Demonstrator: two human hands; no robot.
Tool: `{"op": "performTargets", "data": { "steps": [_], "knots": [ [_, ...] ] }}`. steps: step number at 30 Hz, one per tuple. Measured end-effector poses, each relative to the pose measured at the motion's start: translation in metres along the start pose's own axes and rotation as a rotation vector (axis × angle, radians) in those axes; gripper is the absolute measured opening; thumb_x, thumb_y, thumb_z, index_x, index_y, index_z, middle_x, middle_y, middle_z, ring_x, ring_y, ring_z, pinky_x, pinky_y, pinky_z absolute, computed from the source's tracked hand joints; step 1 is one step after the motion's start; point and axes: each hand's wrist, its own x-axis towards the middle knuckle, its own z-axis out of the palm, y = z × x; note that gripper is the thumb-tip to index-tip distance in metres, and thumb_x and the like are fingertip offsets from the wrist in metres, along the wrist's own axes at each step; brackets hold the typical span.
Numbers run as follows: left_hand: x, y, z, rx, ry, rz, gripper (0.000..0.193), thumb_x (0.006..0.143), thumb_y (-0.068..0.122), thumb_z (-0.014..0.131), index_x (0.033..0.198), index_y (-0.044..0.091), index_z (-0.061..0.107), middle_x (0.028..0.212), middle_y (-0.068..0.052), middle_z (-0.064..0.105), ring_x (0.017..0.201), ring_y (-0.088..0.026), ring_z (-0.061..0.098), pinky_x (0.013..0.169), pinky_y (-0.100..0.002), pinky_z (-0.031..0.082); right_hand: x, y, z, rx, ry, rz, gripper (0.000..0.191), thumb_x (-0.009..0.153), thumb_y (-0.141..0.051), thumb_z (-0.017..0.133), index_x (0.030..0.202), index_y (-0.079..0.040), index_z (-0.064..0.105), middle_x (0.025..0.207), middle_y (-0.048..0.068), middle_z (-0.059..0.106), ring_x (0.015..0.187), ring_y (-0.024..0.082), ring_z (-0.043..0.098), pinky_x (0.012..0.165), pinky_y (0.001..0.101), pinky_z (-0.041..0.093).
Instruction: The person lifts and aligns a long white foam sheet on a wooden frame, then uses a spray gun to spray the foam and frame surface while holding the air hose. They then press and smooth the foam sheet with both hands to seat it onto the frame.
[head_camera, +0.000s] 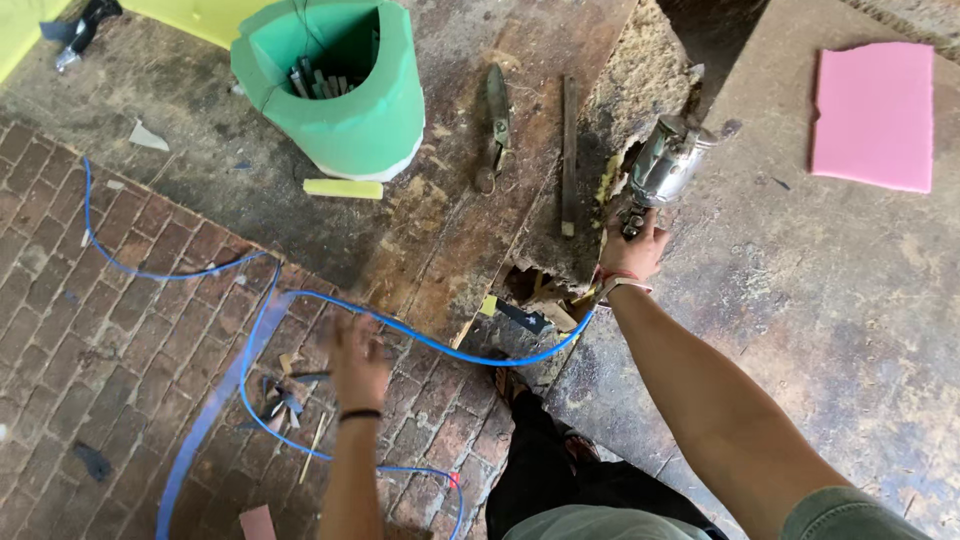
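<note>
Right now right hand (632, 248) grips a metal spray gun (662, 165), blue air hose (420, 340) trailing below; left hand (358, 358) blurred, seemingly open, empty over brick floor (90, 350).

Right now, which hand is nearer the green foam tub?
Left. The left hand hangs blurred over the brick floor, below the green foam tub and apart from it. The right hand grips a metal spray gun well off to the tub's right.

Bench centre open; green foam tub (335, 85) (tall) blocks left, pliers (495, 125) beside.
</note>
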Motion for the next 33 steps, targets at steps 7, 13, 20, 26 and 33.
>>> {"op": "performTargets", "data": {
  "steps": [7, 13, 20, 26, 33],
  "knots": [
    [-0.147, 0.051, 0.021, -0.131, -0.348, -0.380, 0.038, 0.081, 0.012, 0.073, 0.119, 0.016, 0.069, 0.146, -0.019, 0.050, 0.134, -0.042, 0.048, 0.109, -0.047, 0.041, 0.005, 0.020, 0.018, -0.185, -0.045, -0.188, 0.091, 0.082, -0.058, 0.082, 0.151, -0.012, 0.046, 0.140, 0.021, 0.047, 0.130, 0.040, 0.049, 0.101, 0.0616, 0.040],
    [-0.219, 0.092, 0.013, -0.157, -0.659, -0.522, 0.036, 0.084, 0.025, 0.072, 0.120, 0.018, 0.069, 0.137, -0.013, 0.057, 0.125, -0.036, 0.057, 0.105, -0.045, 0.046, 0.025, 0.028, 0.022, -0.028, -0.153, -0.578, 0.093, 0.089, -0.053, 0.090, 0.152, 0.001, 0.047, 0.152, 0.028, 0.043, 0.142, 0.045, 0.041, 0.114, 0.0530, 0.039],
    [-0.327, 0.126, -0.012, -0.024, -0.500, -0.717, 0.036, 0.085, 0.029, 0.068, 0.119, 0.018, 0.070, 0.125, -0.015, 0.067, 0.119, -0.036, 0.062, 0.102, -0.047, 0.048, -0.061, 0.068, 0.000, 0.486, -0.447, -0.800, 0.056, 0.095, -0.013, 0.084, 0.143, -0.001, 0.058, 0.137, 0.018, 0.056, 0.127, 0.033, 0.054, 0.110, 0.0453, 0.046],
    [-0.445, 0.162, -0.040, -0.028, -0.556, -0.917, 0.041, 0.083, 0.034, 0.071, 0.121, 0.019, 0.069, 0.122, -0.015, 0.068, 0.118, -0.036, 0.061, 0.101, -0.049, 0.047, -0.215, 0.110, -0.046, 0.691, -1.153, -0.733, 0.038, 0.086, -0.002, 0.076, 0.121, -0.001, 0.062, 0.106, 0.002, 0.052, 0.091, 0.012, 0.048, 0.084, 0.0273, 0.045],
    [-0.589, 0.226, -0.074, -0.204, -0.187, -1.489, 0.040, 0.085, 0.033, 0.065, 0.123, 0.021, 0.070, 0.121, -0.007, 0.074, 0.117, -0.029, 0.067, 0.100, -0.044, 0.051, -0.358, 0.164, -0.089, 0.364, -1.787, -1.017, 0.037, 0.084, -0.013, 0.081, 0.118, -0.005, 0.070, 0.084, -0.003, 0.056, 0.074, 0.010, 0.051, 0.070, 0.0262, 0.046]
  ]
}}
